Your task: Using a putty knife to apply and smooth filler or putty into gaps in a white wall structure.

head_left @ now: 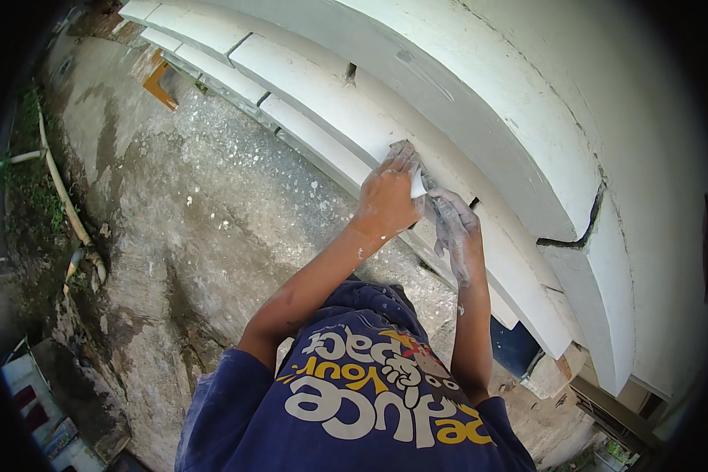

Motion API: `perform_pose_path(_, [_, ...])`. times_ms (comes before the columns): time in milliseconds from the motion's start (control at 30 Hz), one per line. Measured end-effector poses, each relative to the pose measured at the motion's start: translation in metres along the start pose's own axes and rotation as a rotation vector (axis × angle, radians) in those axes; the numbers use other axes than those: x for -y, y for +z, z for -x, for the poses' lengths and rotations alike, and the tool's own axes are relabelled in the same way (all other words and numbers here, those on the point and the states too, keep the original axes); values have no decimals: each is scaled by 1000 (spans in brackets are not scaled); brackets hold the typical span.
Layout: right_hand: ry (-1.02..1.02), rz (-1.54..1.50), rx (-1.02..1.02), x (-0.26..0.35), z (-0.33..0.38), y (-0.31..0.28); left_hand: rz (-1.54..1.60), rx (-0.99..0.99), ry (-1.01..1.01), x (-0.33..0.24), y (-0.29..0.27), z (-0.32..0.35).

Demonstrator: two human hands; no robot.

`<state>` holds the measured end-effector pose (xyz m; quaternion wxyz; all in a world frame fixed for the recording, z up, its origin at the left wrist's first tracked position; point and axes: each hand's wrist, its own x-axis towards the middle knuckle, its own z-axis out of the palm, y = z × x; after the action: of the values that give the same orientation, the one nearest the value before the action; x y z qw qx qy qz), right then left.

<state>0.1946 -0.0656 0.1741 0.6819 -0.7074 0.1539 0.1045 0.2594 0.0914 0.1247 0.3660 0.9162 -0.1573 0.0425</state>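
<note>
The left hand (pixel 385 197) lies at the middle of the frame, fingers (pixel 397 161) pressed flat together on a small sanding pad (pixel 405 148), holding it against the white top face of a plank (pixel 322 98). The pad sits near the plank's lower edge, its brownish corner poking out past the fingertips. Just right of it, the right hand (pixel 454 228), dusted white, grips a dark tool (pixel 433 189); its fingers curl around the handle, and the tool's tip is hidden behind the left hand. The two hands touch or nearly touch.

The white planks run in a band from the upper left to the lower right, with narrow dark gaps between their ends. Above them, a wide white ledge (pixel 519 118) arcs across the upper right, a crack showing at its right end. Below and left of the planks, the rough concrete floor (pixel 197 220) spreads open. A hose (pixel 59 185) lies along its far left edge.
</note>
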Motion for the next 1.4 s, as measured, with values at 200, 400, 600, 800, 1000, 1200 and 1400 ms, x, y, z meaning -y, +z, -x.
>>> perform_pose_path(200, [69, 18, -77, -10, 57, -35, 18, 245, 149, -40, 11, 49])
perform_pose_path(400, [30, -168, -139, -19, 39, -21, 29, 169, 160, -30, 16, 32])
perform_pose_path(600, [49, -243, -158, -24, 30, -16, -24, 202, 103, -32, 18, 18])
perform_pose_path(800, [77, -177, -232, -23, 42, -29, -46, 204, 197, -45, 28, 29])
perform_pose_path(1000, [55, -252, -227, -25, 32, -30, -25, 305, 158, -44, 27, 15])
perform_pose_path(1200, [102, -216, -228, -22, 70, -61, -69, 296, 290, -64, 29, 44])
perform_pose_path(1400, [69, -128, -253, -8, 50, -62, 115, 214, 334, -46, 37, 31])
